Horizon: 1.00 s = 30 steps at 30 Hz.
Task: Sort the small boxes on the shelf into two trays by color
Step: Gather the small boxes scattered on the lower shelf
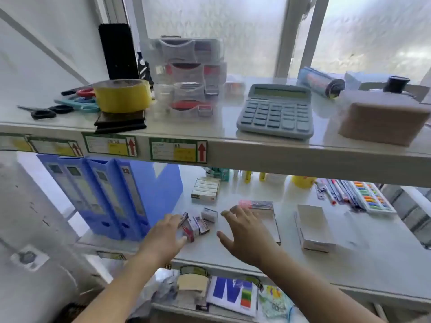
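Note:
A loose heap of small boxes, some red and white, some blue and white, lies on the middle shelf. My left hand rests against the left side of the heap, fingers spread and touching the nearest boxes. Just right of the heap hovers my right hand, open with its fingers apart and holding nothing. One grey-white small box sits at the heap's far right. A clear flat tray lies partly under my right hand. A second flat tray or box lies further right.
Blue file folders stand at the left of the middle shelf. A pack of staple boxes lies behind the heap, pens and a paint set at the far right. The upper shelf holds a calculator, tape, scissors and clear drawers.

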{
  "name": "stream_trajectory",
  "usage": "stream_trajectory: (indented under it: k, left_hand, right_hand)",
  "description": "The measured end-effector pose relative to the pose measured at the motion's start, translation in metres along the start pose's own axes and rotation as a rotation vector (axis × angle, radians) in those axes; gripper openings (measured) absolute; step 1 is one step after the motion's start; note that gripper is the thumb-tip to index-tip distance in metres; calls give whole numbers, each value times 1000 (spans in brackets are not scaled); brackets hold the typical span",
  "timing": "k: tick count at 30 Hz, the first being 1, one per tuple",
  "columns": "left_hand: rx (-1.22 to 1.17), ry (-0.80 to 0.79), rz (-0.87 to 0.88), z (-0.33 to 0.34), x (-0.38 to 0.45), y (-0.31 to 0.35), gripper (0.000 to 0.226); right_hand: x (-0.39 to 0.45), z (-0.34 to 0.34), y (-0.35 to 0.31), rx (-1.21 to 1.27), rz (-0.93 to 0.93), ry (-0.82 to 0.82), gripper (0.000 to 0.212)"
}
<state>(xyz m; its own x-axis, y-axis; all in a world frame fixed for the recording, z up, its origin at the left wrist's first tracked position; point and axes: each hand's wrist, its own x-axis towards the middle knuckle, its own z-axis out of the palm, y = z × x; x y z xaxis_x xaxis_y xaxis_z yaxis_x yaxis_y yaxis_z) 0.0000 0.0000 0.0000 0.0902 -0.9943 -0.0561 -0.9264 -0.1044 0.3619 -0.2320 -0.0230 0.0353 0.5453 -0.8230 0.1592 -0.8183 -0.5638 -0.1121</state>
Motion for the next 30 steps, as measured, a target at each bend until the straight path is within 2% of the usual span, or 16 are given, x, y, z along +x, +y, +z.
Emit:
stream_trajectory:
  k: [5, 8, 14, 17, 20, 22, 25, 28, 30]
  left_hand:
    - [-61, 35, 23, 27, 35, -9, 62]
    - [14, 51, 50, 41, 50, -9, 65]
    - [72, 89, 58, 62, 65, -11, 41]
    - [30, 104, 31, 65, 71, -15, 39]
    - [-24, 129, 42, 64, 71, -14, 41]
    - [-41, 148, 64, 59, 69, -7, 46]
    - [-106, 191, 120, 50, 62, 21, 51]
    - [-210, 186, 211, 49, 61, 61, 44]
    - [-276, 139, 267, 57, 66, 92, 42]
  right_hand:
    - [57, 47, -3, -29, 43, -90, 46]
    - [92, 71, 0, -60, 122, -133, 41]
    - [117, 108, 8, 7, 223, -166, 35]
    - [115, 116, 12, 115, 273, -89, 32]
    - [108, 100, 14, 226, 310, -7, 21]
    - [94, 80, 25, 300, 370, 104, 11]
    - [61, 59, 68, 320, 507, 269, 8]
    - [19, 48, 131, 288, 683, 333, 20]
    - [-8, 43, 168, 264, 797, 360, 19]
